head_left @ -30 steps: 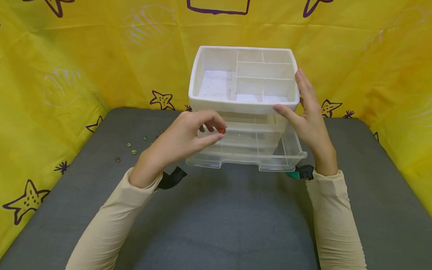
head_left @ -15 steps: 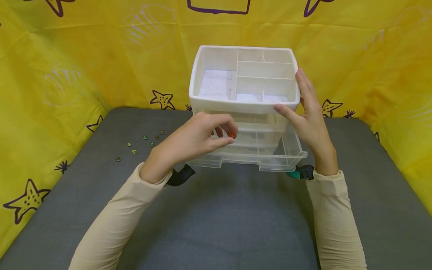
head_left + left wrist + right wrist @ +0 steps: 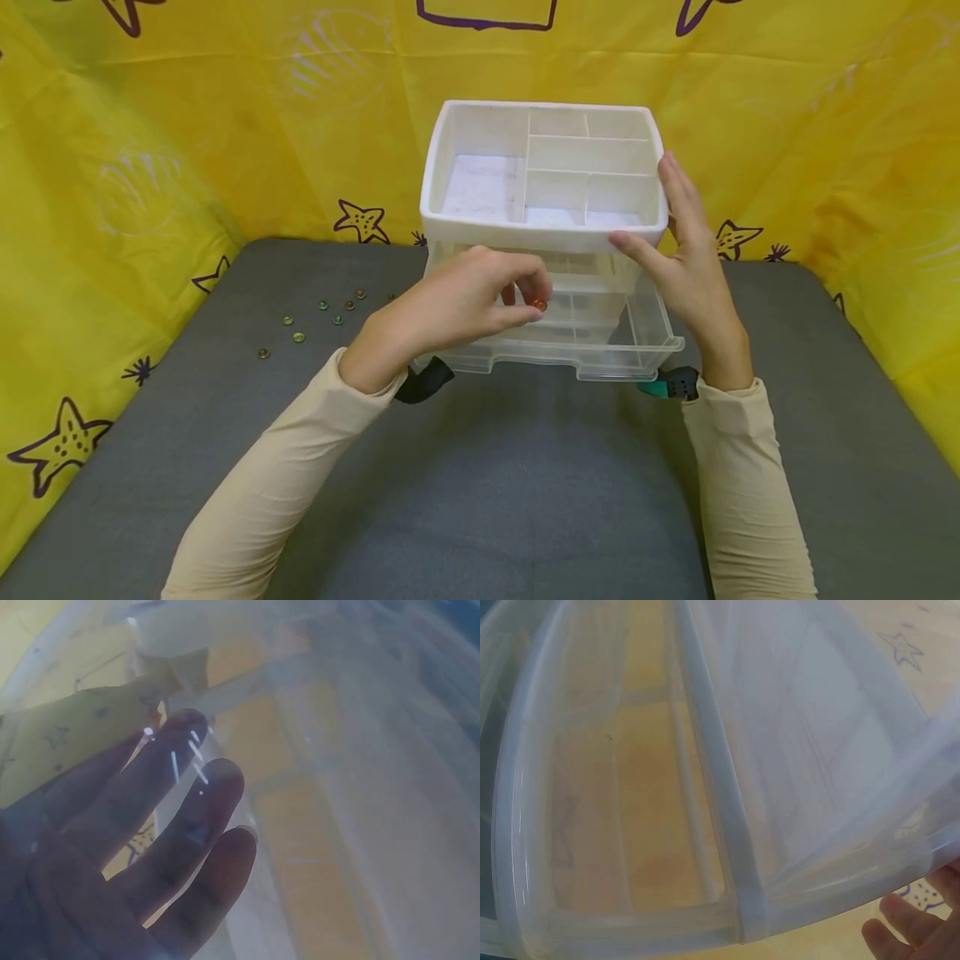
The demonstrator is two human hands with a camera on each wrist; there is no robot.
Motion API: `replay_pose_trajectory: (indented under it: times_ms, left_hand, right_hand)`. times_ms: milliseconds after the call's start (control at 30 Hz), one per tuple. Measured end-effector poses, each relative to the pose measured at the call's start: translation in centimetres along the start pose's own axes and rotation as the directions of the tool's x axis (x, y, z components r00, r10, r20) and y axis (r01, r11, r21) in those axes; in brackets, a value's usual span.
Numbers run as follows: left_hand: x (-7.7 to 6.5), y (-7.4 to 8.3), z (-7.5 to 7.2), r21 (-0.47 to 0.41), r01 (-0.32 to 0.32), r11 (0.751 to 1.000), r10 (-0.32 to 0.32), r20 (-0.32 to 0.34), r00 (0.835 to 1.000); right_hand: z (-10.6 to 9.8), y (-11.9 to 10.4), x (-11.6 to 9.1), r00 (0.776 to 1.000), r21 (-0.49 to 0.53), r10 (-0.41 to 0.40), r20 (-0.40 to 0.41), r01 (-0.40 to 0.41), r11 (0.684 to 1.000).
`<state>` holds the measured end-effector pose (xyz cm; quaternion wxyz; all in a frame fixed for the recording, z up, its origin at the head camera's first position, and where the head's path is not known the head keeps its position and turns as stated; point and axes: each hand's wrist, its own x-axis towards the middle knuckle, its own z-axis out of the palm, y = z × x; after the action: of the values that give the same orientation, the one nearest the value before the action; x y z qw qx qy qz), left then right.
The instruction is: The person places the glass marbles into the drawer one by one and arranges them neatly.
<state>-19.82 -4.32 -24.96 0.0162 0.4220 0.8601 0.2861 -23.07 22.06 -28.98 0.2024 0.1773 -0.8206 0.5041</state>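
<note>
The left hand (image 3: 459,304) pinches a red bead (image 3: 539,306); the right hand (image 3: 696,267) grips the white box (image 3: 543,236), long left to right, drawer (image 3: 622,361) pointing near.

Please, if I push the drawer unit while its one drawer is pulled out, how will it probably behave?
The drawer unit looks stiff, with crisp edges. It is probably light for its size, since its clear walls appear thin. The pulled-out drawer juts forward, so a push from behind might tip it.
</note>
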Motion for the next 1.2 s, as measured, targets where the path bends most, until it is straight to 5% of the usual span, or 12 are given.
replay_pose_trajectory:
  times_ms: [533, 1000, 1200]
  left_hand:
    - [1.1, -0.3, 0.1, 0.016, 0.075, 0.997, -0.077, 0.212, 0.974]
    - [1.2, -0.5, 0.1, -0.026, 0.096, 0.995, -0.086, 0.278, 0.957]
    - [1.2, -0.5, 0.1, -0.044, 0.127, 0.991, -0.109, 0.293, 0.950]
  right_hand:
    - [0.0, 0.1, 0.1, 1.000, 0.003, 0.002, -0.009, -0.002, 1.000]
    - [0.0, 0.1, 0.2, 1.000, 0.089, -0.024, -0.001, 0.024, 0.996]
    - [0.3, 0.3, 0.3, 0.999, 0.221, -0.034, -0.001, 0.034, 0.975]
